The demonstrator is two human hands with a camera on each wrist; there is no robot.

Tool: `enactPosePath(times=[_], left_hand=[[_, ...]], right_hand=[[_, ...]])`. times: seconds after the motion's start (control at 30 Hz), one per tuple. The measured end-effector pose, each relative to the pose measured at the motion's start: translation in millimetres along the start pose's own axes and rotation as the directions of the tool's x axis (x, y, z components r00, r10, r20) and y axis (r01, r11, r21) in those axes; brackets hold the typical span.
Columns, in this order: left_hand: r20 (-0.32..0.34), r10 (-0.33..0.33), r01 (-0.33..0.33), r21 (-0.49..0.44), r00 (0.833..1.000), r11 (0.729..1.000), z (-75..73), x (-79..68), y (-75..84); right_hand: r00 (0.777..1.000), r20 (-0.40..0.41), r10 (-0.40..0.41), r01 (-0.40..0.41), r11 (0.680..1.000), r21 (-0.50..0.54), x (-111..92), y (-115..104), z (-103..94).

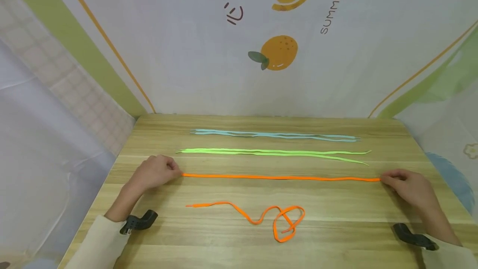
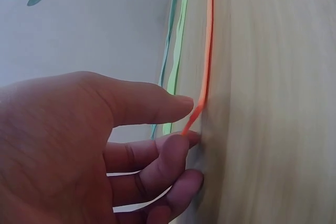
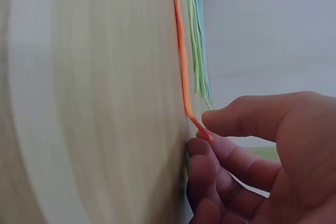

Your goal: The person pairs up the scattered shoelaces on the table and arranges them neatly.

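Note:
An orange shoelace runs nearly straight from side to side across the wooden table. My left hand holds its left end between thumb and fingertips; in the left wrist view a small gap shows between thumb and index finger, with the lace tip there. At the right end, my right hand pinches the other tip between thumb and index finger. Closer to me lies a second orange shoelace, wavy on the left and looped on the right.
Beyond the straight orange lace lies a pair of lime green shoelaces, their right ends spread apart. Farther back is a light blue pair. A white printed cloth hangs behind the wooden table.

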State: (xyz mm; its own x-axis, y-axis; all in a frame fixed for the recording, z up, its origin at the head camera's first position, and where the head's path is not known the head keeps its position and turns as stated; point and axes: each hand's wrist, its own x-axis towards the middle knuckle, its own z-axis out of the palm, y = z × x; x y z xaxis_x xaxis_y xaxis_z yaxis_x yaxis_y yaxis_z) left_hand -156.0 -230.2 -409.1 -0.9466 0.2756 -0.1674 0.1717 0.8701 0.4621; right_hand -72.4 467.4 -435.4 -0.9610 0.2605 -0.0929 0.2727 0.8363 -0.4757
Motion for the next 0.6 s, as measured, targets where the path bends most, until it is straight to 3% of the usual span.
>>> enactPosePath(times=[0.17,0.37,0.6], left_hand=[[0.007,-0.029,0.029,0.005,1.0,1.0,-3.7,-3.0,-2.9],[-0.019,-0.048,0.049,0.013,0.999,0.999,-10.4,-10.0,-3.5],[-0.095,0.068,-0.068,0.0,0.993,0.998,-11.7,-18.6,14.0]], right_hand=[[1.0,-0.008,0.006,-0.006,1.0,-0.009,-2.3,2.3,-3.8],[0.996,-0.088,-0.03,0.027,0.999,-0.025,-10.9,-3.3,-8.3],[0.968,-0.203,-0.144,0.153,0.988,0.027,-29.4,-36.8,-0.7]])
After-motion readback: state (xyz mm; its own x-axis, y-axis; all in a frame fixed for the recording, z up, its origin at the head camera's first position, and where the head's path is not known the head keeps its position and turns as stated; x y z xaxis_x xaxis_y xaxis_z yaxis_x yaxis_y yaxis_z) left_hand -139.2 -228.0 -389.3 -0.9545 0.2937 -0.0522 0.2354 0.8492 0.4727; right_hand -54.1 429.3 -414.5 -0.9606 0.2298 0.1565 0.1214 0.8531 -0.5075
